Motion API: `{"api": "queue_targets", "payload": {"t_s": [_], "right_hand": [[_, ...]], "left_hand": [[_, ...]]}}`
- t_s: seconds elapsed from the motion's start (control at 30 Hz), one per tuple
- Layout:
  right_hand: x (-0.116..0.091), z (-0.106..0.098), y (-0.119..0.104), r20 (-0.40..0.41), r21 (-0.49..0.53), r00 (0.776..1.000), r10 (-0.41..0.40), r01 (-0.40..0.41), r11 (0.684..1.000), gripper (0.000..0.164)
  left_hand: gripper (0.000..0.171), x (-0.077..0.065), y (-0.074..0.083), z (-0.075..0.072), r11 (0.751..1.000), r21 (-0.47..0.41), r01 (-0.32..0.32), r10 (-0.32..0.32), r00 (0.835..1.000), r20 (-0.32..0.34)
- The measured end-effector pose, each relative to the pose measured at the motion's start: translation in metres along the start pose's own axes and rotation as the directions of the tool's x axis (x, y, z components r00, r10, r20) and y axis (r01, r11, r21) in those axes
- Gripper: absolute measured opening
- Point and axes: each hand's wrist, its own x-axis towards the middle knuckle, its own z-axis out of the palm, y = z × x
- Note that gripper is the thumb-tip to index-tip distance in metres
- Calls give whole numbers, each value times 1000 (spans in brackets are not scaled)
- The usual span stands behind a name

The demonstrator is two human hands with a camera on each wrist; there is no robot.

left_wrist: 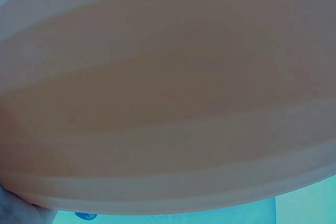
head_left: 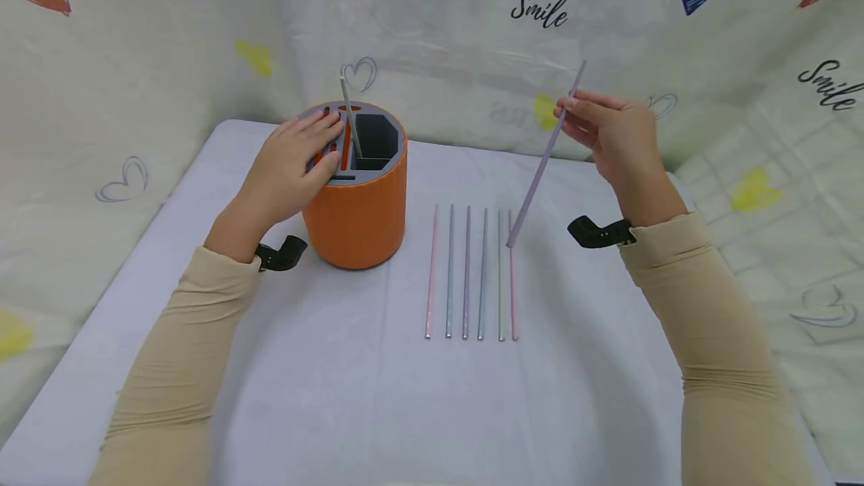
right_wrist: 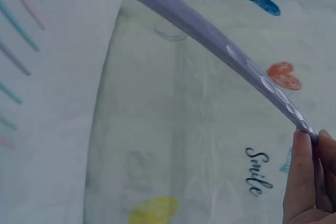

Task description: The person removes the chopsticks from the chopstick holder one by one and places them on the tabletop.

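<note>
My left hand (head_left: 286,156) rests on the top of an orange round organizer (head_left: 355,223), its fingers laid over the grey divided top. That organizer's wall (left_wrist: 173,87) fills most of the left wrist view. A pale green stick (head_left: 350,115) leans upright in the organizer beside the large dark compartment. My right hand (head_left: 617,133) pinches a slim purple stick (head_left: 543,171) near its upper end, tilted above the table. In the right wrist view, faceted oval marks show on this purple stick (right_wrist: 184,19) near the fingertips (right_wrist: 302,150).
Several thin sticks lie side by side on the white table (head_left: 378,396): a pink stick (head_left: 432,276) at the left, blue, purple and green sticks between, another pink stick (head_left: 513,283) at the right. Behind the table hangs a pale cloth (head_left: 439,43) printed with hearts and words.
</note>
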Motion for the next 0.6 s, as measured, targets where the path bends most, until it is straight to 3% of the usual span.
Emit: {"api": "queue_targets", "payload": {"t_s": [0.23, 0.37, 0.5, 0.6], "right_hand": [[5, -41, 27, 42, -231, 992, 123, -110, 967, 7], [9, -56, 46, 53, -340, 981, 188, -160, 927, 15], [14, -66, 70, 21, -426, 960, 279, -244, 871, 9], [16, -72, 86, -7, -460, 947, 322, -289, 839, 36]], "left_hand": [[53, 0, 0, 1, 1000, -7, -6, 6, 1000, -2], [52, -1, -1, 2, 1000, -8, -8, 8, 1000, -7], [52, -2, -2, 3, 1000, -8, -10, 10, 1000, -14], [52, -1, -2, 2, 1000, -5, -16, 16, 1000, -14]]}}
